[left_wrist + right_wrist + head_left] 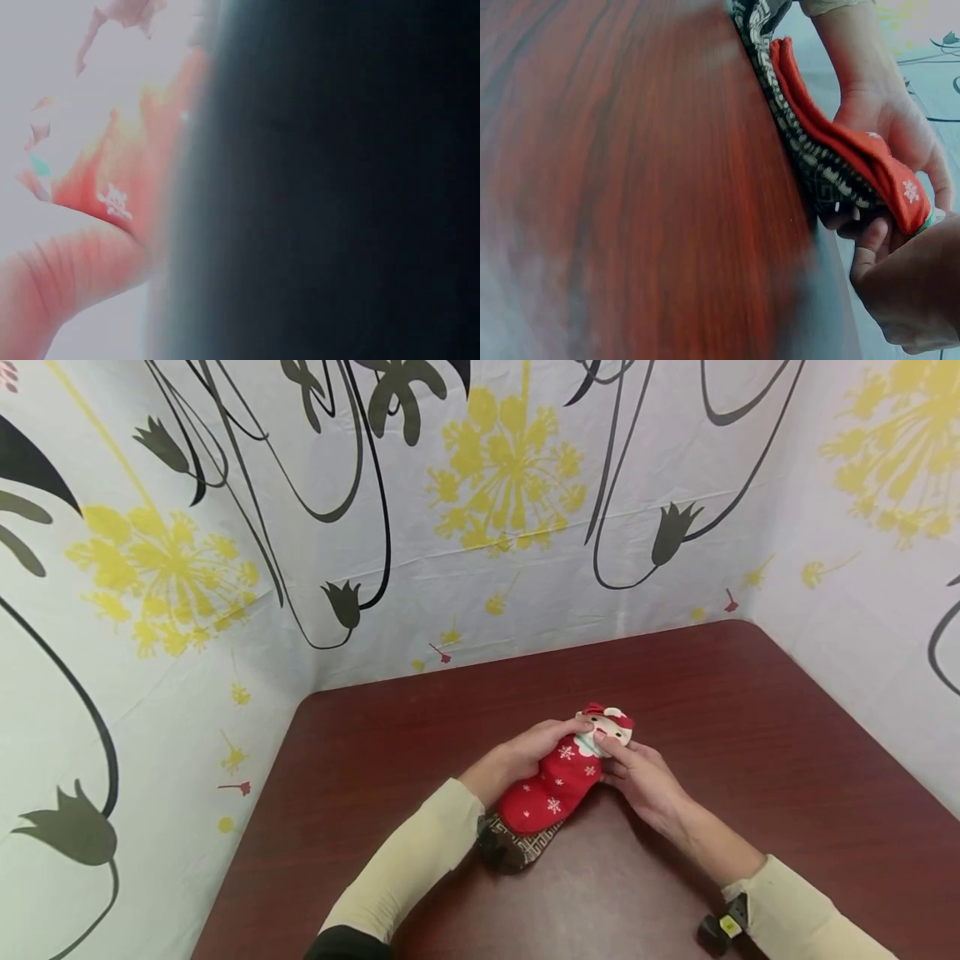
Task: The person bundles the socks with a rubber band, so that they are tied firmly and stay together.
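Observation:
A red sock (551,789) with white snowflakes and a white cartoon face at its cuff lies over a dark brown patterned sock (536,843). My left hand (525,752) grips the left side of the cuff end, thumb on top. From the other side, my right hand (647,783) pinches the same end, its thumb on the face. In the right wrist view the red sock (870,161) is layered on the dark sock (810,161), with fingertips beneath both near the cuff. A dark shape and glare hide most of the left wrist view.
The dark reddish-brown table (390,743) stands in a corner against white walls (525,602) printed with flowers. A small black device with a yellow patch (730,927) is at the right wrist.

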### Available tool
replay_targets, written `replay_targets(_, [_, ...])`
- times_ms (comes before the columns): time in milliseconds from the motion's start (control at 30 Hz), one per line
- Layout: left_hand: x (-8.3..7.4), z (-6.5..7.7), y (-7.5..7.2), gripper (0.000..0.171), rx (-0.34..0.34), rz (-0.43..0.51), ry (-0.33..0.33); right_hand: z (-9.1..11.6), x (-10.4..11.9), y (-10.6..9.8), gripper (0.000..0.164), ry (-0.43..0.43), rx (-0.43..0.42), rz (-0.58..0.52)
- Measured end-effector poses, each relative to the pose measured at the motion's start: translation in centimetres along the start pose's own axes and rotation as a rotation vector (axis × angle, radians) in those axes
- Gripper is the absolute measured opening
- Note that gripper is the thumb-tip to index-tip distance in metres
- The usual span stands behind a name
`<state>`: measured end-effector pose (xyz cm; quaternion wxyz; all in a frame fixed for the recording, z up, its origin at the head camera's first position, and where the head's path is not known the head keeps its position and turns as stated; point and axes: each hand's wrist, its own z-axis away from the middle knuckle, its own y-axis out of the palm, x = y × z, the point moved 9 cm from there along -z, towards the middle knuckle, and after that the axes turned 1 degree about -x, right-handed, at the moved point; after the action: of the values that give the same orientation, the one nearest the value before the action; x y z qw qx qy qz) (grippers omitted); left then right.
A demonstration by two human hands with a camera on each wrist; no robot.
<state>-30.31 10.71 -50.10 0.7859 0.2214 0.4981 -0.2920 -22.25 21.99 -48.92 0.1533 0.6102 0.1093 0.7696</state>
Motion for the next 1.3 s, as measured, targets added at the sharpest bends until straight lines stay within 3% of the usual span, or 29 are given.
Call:
replay_targets(200, [-0.2, 0.3, -0.1, 0.036, -0.023, -0.024, 0.009, 0.3, 0.0, -0.2, 0.053, -0.028, -0.086, 0.022])
replay_targets(367, [-0.1, 0.2, -0.1, 0.041, 0.048, -0.085, -0.004, -0.1, 0.6, -0.7, 0.056, -0.021, -0.092, 0.033])
replay_targets(467, [-0.1, 0.2, 0.1, 0.039, 0.1, -0.139, -0.001, -0.6, 1.4, -1.1, 0.058, -0.007, -0.071, 0.106])
replay_targets(633, [-0.3, 0.7, 0.0, 0.044, 0.137, -0.285, 0.016, -1.5, 2.3, -1.4, 0.062, 0.036, 0.024, 0.296])
replay_targets(833, [-0.6, 1.9, -0.5, 0.058, 0.162, -0.584, 0.073, -2.0, 2.7, -1.5, 0.042, 0.093, 0.091, 0.35])
replay_targets(933, [-0.4, 2.4, -0.8, 0.062, 0.182, -0.685, 0.079, -2.0, 3.1, -1.5, 0.037, 0.102, 0.099, 0.36])
replay_targets(1167, [0.1, 3.4, -2.2, 0.069, 0.19, -0.806, 0.042, -1.8, 3.9, -1.2, 0.049, 0.087, 0.131, 0.49])
replay_targets(1300, [0.9, 4.2, -2.9, 0.071, 0.216, -0.81, 0.017, -1.6, 4.3, -1.3, 0.049, 0.077, 0.147, 0.575])
